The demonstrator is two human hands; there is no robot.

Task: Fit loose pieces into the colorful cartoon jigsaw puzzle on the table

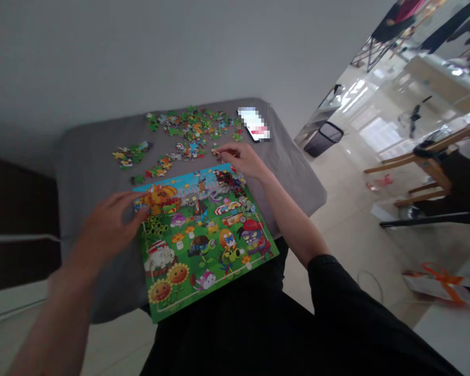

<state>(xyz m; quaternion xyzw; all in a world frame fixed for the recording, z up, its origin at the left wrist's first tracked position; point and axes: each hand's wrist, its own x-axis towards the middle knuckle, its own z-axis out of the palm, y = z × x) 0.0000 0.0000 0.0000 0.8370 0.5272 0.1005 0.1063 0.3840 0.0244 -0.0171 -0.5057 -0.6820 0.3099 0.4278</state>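
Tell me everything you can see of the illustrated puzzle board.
The illustrated puzzle board is a flat rectangle with a green border and a cartoon scene of sunflowers, mushrooms and zombies on grass. It lies askew on the grey cloth-covered table, its near corner projecting past the edge. The left hand's fingers touch its left edge.

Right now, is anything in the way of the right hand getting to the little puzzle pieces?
Nothing visible is in the way. The fingers of the right hand are right at the edge of the loose puzzle pieces, and the picture puzzle board lies nearer the person, not between them.
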